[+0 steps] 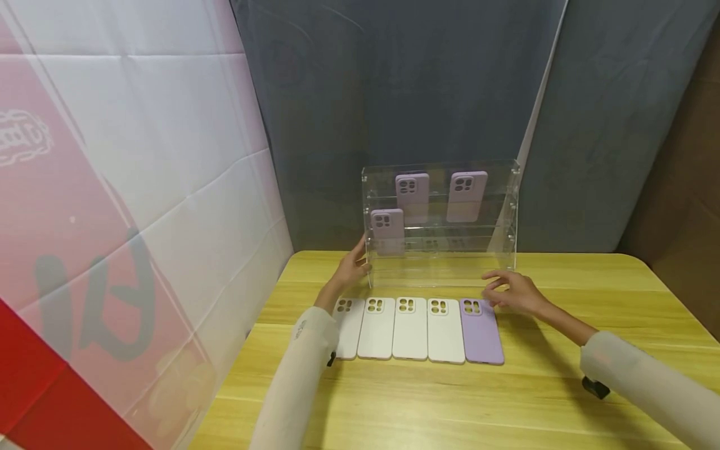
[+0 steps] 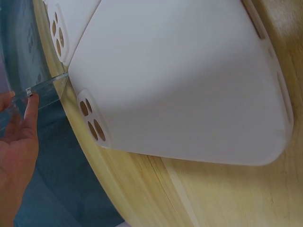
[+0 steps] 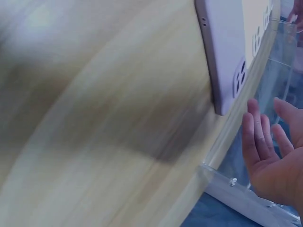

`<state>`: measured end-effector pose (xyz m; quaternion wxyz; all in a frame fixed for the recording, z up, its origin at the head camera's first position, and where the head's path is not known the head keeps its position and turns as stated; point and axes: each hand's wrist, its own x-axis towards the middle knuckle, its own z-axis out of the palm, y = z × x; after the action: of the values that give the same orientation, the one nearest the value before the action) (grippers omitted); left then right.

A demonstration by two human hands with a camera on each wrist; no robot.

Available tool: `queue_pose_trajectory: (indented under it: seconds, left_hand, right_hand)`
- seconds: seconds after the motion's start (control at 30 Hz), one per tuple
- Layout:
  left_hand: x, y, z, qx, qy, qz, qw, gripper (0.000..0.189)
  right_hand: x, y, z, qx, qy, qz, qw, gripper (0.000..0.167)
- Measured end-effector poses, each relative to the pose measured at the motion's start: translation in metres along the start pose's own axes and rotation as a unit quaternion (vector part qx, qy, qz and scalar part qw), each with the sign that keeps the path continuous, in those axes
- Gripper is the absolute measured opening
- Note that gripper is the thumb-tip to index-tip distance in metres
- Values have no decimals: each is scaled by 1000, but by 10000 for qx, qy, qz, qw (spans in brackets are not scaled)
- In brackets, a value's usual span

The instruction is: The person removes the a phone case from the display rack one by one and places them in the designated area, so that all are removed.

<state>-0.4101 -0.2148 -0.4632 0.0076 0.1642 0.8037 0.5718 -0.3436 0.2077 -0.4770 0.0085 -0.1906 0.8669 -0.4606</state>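
Note:
A clear acrylic display rack stands at the back of the table. My left hand holds its left side edge; in the left wrist view, the fingers of that hand meet the clear panel. Three light purple phone cases stand on the rack: one upper left, one upper right, one lower left. My right hand hovers by the top right corner of a purple phone case lying flat. Its fingers are loosely bent, holding nothing, and appear apart from the case in the right wrist view.
Several white phone cases lie side by side, left of the flat purple one. The wooden table has its far edge against a grey curtain. A pale printed cloth hangs at the left.

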Motion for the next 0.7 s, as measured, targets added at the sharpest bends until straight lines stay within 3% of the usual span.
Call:
queue_pose_trajectory:
  seconds: [0.17, 0.7]
  left_hand:
    - [-1, 1, 0, -13, 15, 49, 10000, 93]
    - [-1, 1, 2, 100, 83, 39, 9999, 92]
  right_hand:
    - [12, -9, 0, -30, 250, -378, 9990, 51]
    - [51, -35, 3, -417, 667, -779, 9939, 47]
